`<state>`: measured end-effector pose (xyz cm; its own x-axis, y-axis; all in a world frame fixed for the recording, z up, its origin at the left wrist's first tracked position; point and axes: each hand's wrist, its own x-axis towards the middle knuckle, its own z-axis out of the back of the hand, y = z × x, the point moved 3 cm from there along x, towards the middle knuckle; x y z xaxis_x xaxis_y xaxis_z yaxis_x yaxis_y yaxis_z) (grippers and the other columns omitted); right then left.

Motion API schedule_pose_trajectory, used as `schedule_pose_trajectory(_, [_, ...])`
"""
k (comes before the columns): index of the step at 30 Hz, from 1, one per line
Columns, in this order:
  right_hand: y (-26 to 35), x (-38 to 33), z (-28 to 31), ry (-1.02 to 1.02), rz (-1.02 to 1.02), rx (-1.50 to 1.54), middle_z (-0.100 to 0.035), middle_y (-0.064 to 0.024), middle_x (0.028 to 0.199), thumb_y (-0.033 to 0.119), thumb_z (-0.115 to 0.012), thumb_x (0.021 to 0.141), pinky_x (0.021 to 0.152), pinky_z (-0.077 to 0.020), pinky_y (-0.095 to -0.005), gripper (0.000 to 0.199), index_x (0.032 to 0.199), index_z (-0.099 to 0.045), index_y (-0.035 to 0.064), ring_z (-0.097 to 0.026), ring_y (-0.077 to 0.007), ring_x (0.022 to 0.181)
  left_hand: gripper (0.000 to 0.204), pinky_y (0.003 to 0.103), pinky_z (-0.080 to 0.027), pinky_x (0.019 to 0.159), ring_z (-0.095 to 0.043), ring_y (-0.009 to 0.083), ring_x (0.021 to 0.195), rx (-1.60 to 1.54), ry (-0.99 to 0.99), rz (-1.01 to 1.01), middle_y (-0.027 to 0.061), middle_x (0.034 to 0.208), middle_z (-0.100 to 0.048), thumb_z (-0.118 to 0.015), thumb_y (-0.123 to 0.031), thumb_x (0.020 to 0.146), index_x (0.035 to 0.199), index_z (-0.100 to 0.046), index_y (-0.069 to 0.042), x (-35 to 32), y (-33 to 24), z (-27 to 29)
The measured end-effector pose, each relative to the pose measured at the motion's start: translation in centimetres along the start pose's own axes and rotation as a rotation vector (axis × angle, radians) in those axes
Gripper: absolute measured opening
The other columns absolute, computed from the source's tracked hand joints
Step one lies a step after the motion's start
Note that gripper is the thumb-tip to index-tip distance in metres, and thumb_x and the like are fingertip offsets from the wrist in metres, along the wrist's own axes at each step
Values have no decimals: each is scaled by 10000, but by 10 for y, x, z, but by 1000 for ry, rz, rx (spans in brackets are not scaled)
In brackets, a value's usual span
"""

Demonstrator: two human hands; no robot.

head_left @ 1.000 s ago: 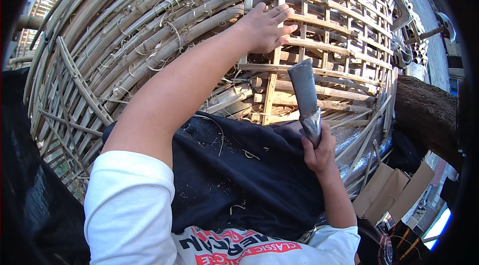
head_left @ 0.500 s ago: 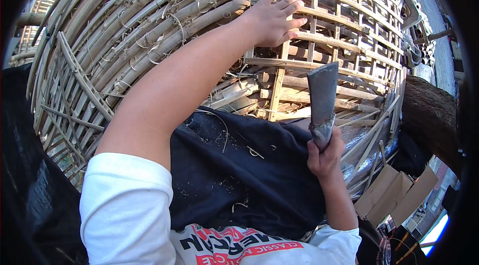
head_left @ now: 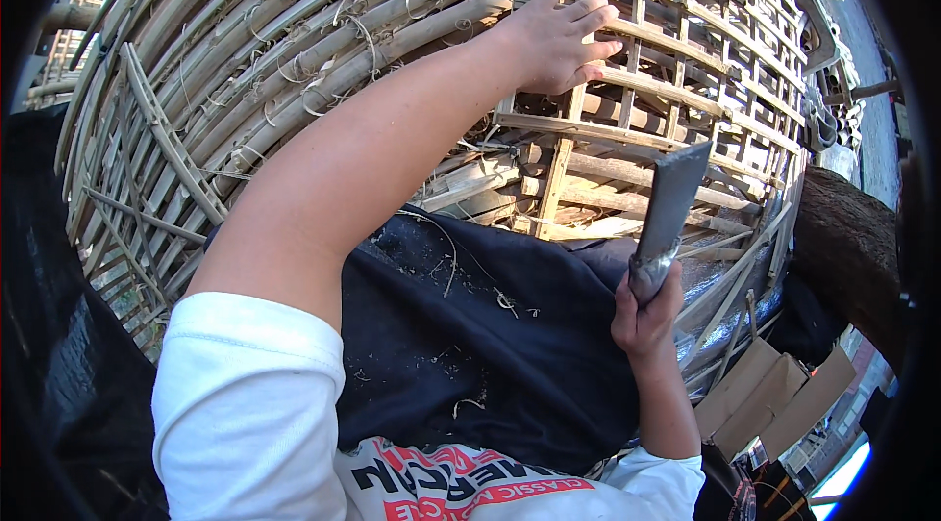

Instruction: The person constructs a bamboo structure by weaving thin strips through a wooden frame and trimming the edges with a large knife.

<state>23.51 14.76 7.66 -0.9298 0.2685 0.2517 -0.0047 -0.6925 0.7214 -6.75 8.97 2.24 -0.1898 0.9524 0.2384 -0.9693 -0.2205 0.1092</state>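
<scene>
My left hand [head_left: 561,43] reaches far forward with its fingers spread. It rests on the near left part of a bamboo lattice panel [head_left: 642,76], a grid of crossed flat strips. My right hand [head_left: 647,323] is closed round the handle of a broad-bladed knife [head_left: 674,196]. Its grey blade points up and leans to the right, in front of the lattice's lower edge and apart from my left hand. The handle's lower part is hidden in my fist. A dark cloth [head_left: 470,325] with bits of fibre on it covers my lap.
Long bamboo poles [head_left: 323,41] with curled shavings are stacked at the left and behind the lattice. A curved strip frame [head_left: 162,134] leans at the left. To the right stand a thick log [head_left: 848,237] and an opened cardboard box [head_left: 779,398].
The knife has tilted to the right, its blade turning more edge-on. The lattice and my left hand on it appear slightly farther right in the picture.
</scene>
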Motion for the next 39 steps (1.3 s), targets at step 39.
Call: schedule_pose_trajectory(39, [0, 9, -6, 142, -253, -169, -664, -218, 760, 217, -698, 875, 639, -548, -454, 375, 1126, -542, -14, -685, -430, 708, 442, 401, -364, 977, -331, 156, 1430, 29, 36, -2, 61, 1550, -361, -407, -446, 1033, 1414, -530, -258, -4, 4, 1])
